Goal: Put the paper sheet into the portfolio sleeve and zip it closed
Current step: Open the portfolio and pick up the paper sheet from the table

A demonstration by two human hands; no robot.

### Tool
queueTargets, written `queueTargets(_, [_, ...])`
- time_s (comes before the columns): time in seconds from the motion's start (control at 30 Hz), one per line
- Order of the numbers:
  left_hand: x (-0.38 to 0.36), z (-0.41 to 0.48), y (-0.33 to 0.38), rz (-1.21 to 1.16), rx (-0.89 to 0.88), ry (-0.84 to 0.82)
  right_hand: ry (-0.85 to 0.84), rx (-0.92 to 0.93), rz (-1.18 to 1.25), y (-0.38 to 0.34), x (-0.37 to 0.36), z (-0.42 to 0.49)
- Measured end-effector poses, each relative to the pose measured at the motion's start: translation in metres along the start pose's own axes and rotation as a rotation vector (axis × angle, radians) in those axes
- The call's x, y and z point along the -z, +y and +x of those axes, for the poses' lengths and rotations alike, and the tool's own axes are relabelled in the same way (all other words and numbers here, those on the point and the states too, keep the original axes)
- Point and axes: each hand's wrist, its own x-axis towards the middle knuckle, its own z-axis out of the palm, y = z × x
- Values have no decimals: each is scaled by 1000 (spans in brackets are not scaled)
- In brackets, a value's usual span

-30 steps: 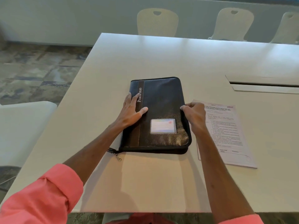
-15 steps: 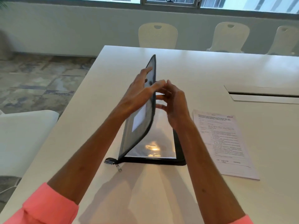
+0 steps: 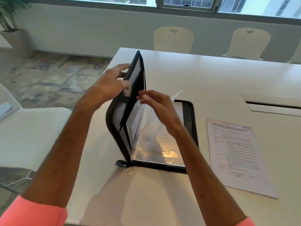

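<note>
Two grips: your left hand (image 3: 110, 86) clamps its fingers on the black zipped fabric portfolio (image 3: 189, 118), cover upright; your right hand (image 3: 158, 108) pinches the clear plastic sleeve (image 3: 156, 144). Slacken, and it may flop shut. The white printed paper sheet (image 3: 236, 154) lies toward the desk's (image 3: 211, 75) near edge.

A white table (image 3: 203, 75) fills the centre and right of the frame, its far edge running across the upper middle and its left edge slanting down toward the lower left. Near the middle lies a black portfolio (image 3: 189, 121), opened: its back half rests flat on the tabletop with shiny clear sleeves (image 3: 156, 149) on top, while the front cover stands raised from the spine on the left. The zipper pull (image 3: 129, 172) lies on the table at the portfolio's near left corner. Just right of the portfolio, apart from it, a printed paper sheet (image 3: 236, 154) lies flat. At the right edge, a rectangular hatch (image 3: 273, 104) is set into the tabletop.
</note>
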Motion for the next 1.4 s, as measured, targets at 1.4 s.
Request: queueTargets(1.4, [-31, 5, -207, 732, 425, 256, 189, -131, -1060, 120, 28, -25])
